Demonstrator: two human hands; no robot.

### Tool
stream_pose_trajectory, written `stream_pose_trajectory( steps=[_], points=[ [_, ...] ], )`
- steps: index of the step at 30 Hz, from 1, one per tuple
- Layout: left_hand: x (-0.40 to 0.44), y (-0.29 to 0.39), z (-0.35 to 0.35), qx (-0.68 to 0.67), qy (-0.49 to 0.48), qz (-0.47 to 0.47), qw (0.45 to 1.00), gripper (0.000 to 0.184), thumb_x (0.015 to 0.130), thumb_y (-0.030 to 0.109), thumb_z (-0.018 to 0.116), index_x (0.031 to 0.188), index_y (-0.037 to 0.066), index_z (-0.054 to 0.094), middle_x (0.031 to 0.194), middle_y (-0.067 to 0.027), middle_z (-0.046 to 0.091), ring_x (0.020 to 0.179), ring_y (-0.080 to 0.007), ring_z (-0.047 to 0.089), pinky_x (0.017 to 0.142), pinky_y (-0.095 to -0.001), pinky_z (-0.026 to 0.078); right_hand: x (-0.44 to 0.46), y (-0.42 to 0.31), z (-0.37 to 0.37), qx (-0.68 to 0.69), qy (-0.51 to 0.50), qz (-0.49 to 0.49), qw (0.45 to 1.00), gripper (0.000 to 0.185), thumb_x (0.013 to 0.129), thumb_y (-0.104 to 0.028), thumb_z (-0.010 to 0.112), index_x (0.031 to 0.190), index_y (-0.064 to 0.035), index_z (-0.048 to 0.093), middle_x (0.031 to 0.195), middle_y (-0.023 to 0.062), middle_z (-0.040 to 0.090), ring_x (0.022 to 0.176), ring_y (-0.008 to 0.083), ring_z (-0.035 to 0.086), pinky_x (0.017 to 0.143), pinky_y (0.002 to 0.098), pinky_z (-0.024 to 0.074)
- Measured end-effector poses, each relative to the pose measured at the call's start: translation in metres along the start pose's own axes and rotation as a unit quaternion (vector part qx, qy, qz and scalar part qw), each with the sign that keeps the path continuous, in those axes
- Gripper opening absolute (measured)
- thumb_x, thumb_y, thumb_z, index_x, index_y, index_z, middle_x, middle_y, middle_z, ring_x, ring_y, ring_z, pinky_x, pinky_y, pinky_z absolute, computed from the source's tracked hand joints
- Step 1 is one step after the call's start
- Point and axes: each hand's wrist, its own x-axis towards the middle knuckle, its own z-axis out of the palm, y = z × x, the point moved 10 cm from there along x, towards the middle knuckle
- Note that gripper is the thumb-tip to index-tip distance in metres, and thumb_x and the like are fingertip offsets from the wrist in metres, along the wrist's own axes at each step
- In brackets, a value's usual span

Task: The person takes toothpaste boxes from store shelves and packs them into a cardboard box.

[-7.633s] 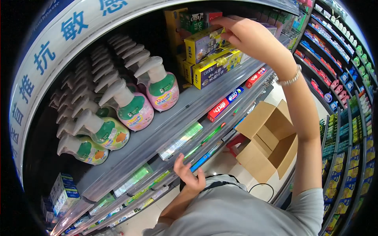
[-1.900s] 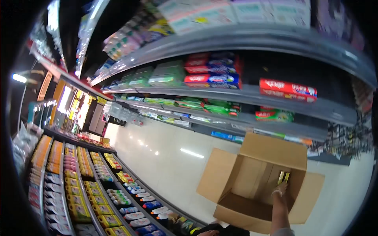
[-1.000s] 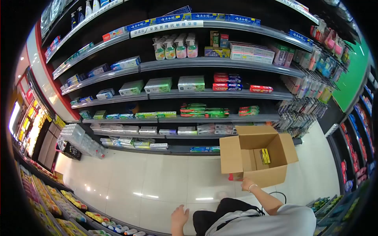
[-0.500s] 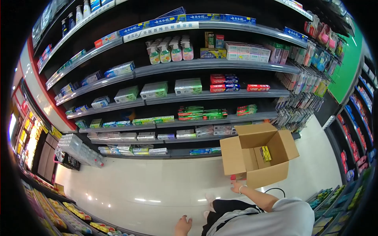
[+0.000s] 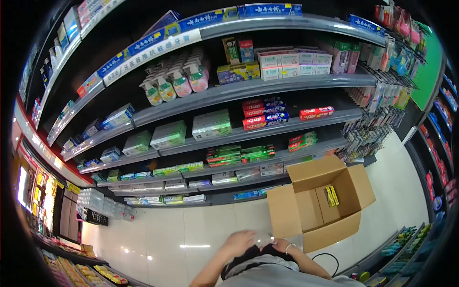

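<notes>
In front of my body, my left hand (image 5: 240, 243) is raised over my dark trousers, blurred, its fingers pointing right. Close to it is my right hand (image 5: 283, 246), with a beaded bracelet (image 5: 289, 248) on the wrist and the fingers bent inward. Between the hands shows a pale, shiny, partly see-through thing (image 5: 263, 238), too blurred to name. Just beyond my right hand stands an open cardboard box (image 5: 311, 205), flaps spread, with a small yellow-and-dark pack (image 5: 331, 196) inside.
Ahead runs a shelf unit (image 5: 267, 85) with pump bottles (image 5: 181, 81), toothpaste boxes (image 5: 265, 119) and other cartons. Wrapped clear bottles (image 5: 98, 203) stand on the floor at left beside a black crate (image 5: 95, 217). A dark cable (image 5: 330, 255) curves near my right arm.
My right hand has left the box's near left corner and come toward my body. My left hand has risen to meet it. The view has shifted closer to the shelves.
</notes>
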Motion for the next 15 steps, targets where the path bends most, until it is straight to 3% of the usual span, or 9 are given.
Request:
stream_pose_trajectory(
  steps=[3, 5, 7, 8, 9, 11, 12, 15],
  points=[
    [0.034, 0.115, -0.100, -0.252, 0.032, 0.158, 0.954, 0.025, 0.084, 0.011, 0.048, 0.107, 0.002, 0.054, 0.099, -0.0129, 0.058, 0.093, -0.0270, 0.055, 0.080, -0.0331, 0.043, 0.016, -0.001, -0.021, -0.003, 0.038, -0.044, 0.998, 0.026, 0.075, -0.024, 0.051, 0.092, -0.0053, 0.057, 0.088, 0.0175, 0.060, 0.082, 0.0324, 0.057, 0.072, 0.0366, 0.0455],
    [0.018, 0.192, -0.173, -0.267, 0.069, 0.312, 0.909, 0.026, 0.082, 0.008, 0.049, 0.106, -0.002, 0.054, 0.096, -0.0145, 0.057, 0.091, -0.0279, 0.055, 0.078, -0.0367, 0.044, 0.025, 0.027, -0.020, 0.033, 0.072, 0.012, 0.997, 0.024, 0.075, -0.019, 0.051, 0.093, -0.0050, 0.057, 0.085, 0.0166, 0.061, 0.078, 0.0314, 0.058, 0.071, 0.0356, 0.0464],
    [-0.001, 0.238, -0.219, -0.368, 0.043, 0.488, 0.790, 0.022, 0.080, 0.002, 0.048, 0.101, -0.004, 0.055, 0.098, -0.0192, 0.056, 0.090, -0.0329, 0.054, 0.076, -0.0402, 0.044, 0.023, 0.055, -0.025, 0.111, 0.141, 0.068, 0.981, 0.026, 0.075, -0.017, 0.052, 0.097, -0.0039, 0.057, 0.084, 0.0173, 0.061, 0.078, 0.0302, 0.059, 0.071, 0.0343, 0.0468],
    [-0.003, 0.245, -0.228, -0.465, 0.020, 0.563, 0.683, 0.021, 0.078, -0.001, 0.051, 0.097, -0.004, 0.056, 0.100, -0.0213, 0.054, 0.089, -0.0353, 0.054, 0.072, -0.0405, 0.044, 0.024, 0.061, -0.026, 0.092, 0.147, 0.078, 0.982, 0.030, 0.076, -0.018, 0.052, 0.101, -0.0023, 0.055, 0.084, 0.0183, 0.061, 0.077, 0.0292, 0.060, 0.072, 0.0334, 0.0472],
    [0.006, 0.247, -0.232, -0.468, 0.018, 0.565, 0.680, 0.021, 0.078, -0.001, 0.051, 0.097, -0.004, 0.056, 0.100, -0.0213, 0.054, 0.089, -0.0353, 0.054, 0.072, -0.0405, 0.044, 0.025, 0.066, -0.028, 0.092, 0.150, 0.083, 0.981, 0.030, 0.076, -0.018, 0.052, 0.101, -0.0023, 0.055, 0.084, 0.0183, 0.061, 0.077, 0.0292, 0.060, 0.072, 0.0334, 0.0472],
    [0.005, 0.259, -0.245, -0.482, -0.043, 0.625, 0.612, 0.021, 0.076, -0.001, 0.054, 0.096, -0.004, 0.056, 0.099, -0.0227, 0.054, 0.085, -0.0363, 0.055, 0.068, -0.0385, 0.044, 0.021, 0.075, -0.031, 0.097, 0.169, 0.103, 0.975, 0.031, 0.077, -0.021, 0.053, 0.102, -0.0021, 0.054, 0.084, 0.0186, 0.061, 0.078, 0.0292, 0.060, 0.072, 0.0337, 0.0472],
    [0.014, 0.258, -0.250, -0.492, -0.033, 0.609, 0.621, 0.016, 0.075, 0.002, 0.057, 0.090, 0.000, 0.059, 0.092, -0.0166, 0.057, 0.079, -0.0290, 0.056, 0.063, -0.0339, 0.042, 0.020, 0.077, -0.032, 0.100, 0.174, 0.109, 0.974, 0.031, 0.077, -0.021, 0.053, 0.102, -0.0021, 0.054, 0.084, 0.0186, 0.061, 0.078, 0.0292, 0.060, 0.072, 0.0337, 0.0472],
    [0.036, 0.250, -0.272, -0.505, -0.046, 0.646, 0.570, 0.013, 0.080, 0.004, 0.052, 0.087, -0.002, 0.062, 0.091, -0.0150, 0.057, 0.081, -0.0273, 0.055, 0.067, -0.0340, 0.045, 0.015, 0.085, -0.037, 0.162, 0.175, 0.178, 0.955, 0.031, 0.078, -0.024, 0.052, 0.101, -0.0037, 0.055, 0.086, 0.0175, 0.062, 0.080, 0.0294, 0.060, 0.073, 0.0341, 0.0470]
  ],
)
